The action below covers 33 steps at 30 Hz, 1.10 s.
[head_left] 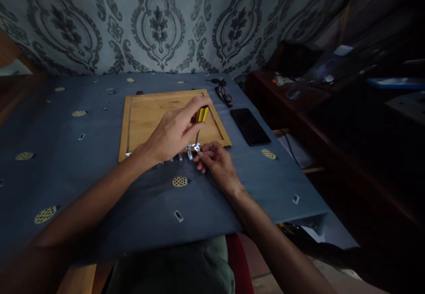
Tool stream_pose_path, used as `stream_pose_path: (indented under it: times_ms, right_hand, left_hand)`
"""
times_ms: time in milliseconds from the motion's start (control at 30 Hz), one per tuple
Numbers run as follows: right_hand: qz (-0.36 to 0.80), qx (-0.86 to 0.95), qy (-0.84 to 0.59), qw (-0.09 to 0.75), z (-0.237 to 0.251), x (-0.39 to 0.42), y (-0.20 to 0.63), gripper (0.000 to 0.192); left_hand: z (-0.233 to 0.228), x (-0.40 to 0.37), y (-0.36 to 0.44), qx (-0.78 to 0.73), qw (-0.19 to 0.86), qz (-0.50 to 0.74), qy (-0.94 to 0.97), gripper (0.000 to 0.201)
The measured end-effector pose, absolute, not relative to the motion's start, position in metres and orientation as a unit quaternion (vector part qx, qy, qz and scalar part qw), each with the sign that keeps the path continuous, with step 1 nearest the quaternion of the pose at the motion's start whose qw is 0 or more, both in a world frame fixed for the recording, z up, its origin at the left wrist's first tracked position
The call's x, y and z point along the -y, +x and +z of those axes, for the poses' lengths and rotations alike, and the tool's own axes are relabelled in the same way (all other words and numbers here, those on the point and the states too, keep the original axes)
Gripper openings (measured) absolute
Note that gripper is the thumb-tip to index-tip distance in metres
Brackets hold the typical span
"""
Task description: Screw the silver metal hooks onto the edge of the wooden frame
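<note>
My left hand (174, 132) grips a screwdriver with a yellow and black handle (202, 114), its shaft pointing down onto a small metal bracket (194, 148) at the near edge of a wooden board (142, 117). My right hand (215, 163) pinches that bracket from the near side, fingertips right at the screwdriver's tip. More small metal pieces (179, 156) line the board's front edge, partly hidden under my left wrist.
The board lies on a table under a blue cloth (99, 187) with yellow dotted ovals. A black phone (250, 126) and glasses (224, 94) lie to the board's right, keys behind them. Small screws (105, 104) lie far left. A dark cluttered side table (299, 81) stands right.
</note>
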State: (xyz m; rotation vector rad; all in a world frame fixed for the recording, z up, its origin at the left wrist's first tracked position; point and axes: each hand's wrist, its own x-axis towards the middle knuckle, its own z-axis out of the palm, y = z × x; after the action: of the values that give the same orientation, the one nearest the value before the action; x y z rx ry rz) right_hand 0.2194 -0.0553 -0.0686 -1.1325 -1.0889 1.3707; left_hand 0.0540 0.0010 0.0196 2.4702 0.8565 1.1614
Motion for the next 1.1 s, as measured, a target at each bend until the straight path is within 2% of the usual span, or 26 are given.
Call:
stream_pose_path:
  times_ms: [333,667,833,1100]
  right_hand:
    - [0.568,0.451,-0.471,0.501,-0.0679,0.0549,0.2191,0.045]
    - [0.568,0.452,-0.47,0.502,-0.0688,0.0545,0.2198,0.045]
    - [0.567,0.451,-0.47,0.504,-0.0696,0.055,0.2201,0.044]
    - [0.564,0.452,-0.469,0.507,-0.066,0.0557,0.2188,0.042]
  left_hand:
    - [0.0154,-0.0022,0.0554,-0.295,0.133,0.401,0.857,0.042]
    - [0.0183,-0.0013,0.0546,-0.303,0.176,0.385,0.854,0.042]
    - [0.0187,-0.0014,0.0542,-0.294,0.191,0.39,0.851,0.034]
    - [0.0194,0.0007,0.0575,-0.288,0.104,0.46,0.833,0.018]
